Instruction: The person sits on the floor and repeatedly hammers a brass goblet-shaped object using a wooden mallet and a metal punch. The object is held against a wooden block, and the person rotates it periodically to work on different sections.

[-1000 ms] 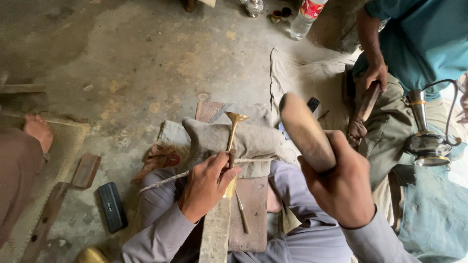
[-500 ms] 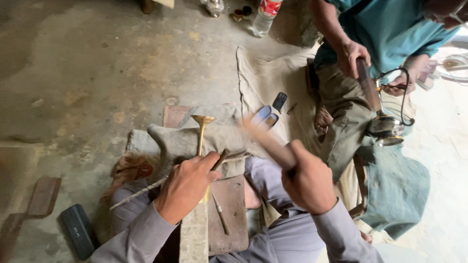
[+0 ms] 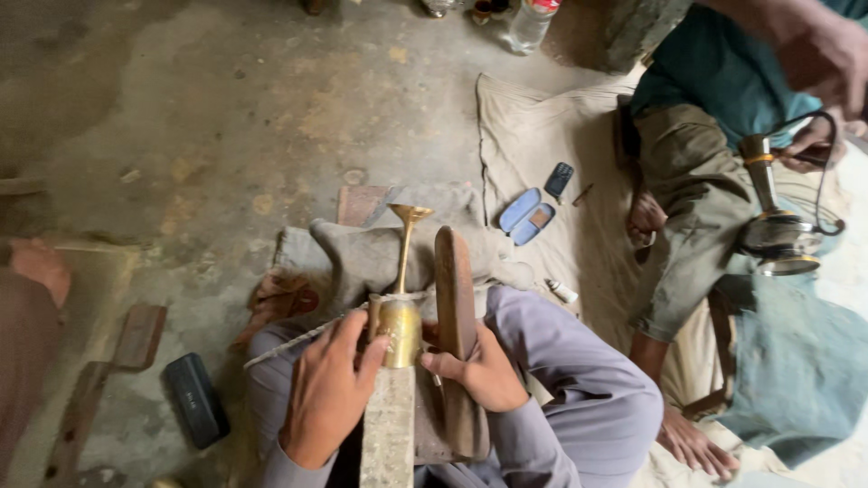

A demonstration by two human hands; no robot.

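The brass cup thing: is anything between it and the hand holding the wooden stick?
Nothing visible. The right hand holds the wooden stick upright right beside the brass piece, which the left hand steadies on the metal bar.

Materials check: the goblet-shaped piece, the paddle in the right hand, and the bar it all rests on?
Goblet-shaped piece: looks like brass, yellow with a dull shine on the bulb, held by the left hand.
Paddle in the right hand: probably wood, matt brown, worn smooth.
Bar: grey and mottled, maybe steel or stone; can't tell.
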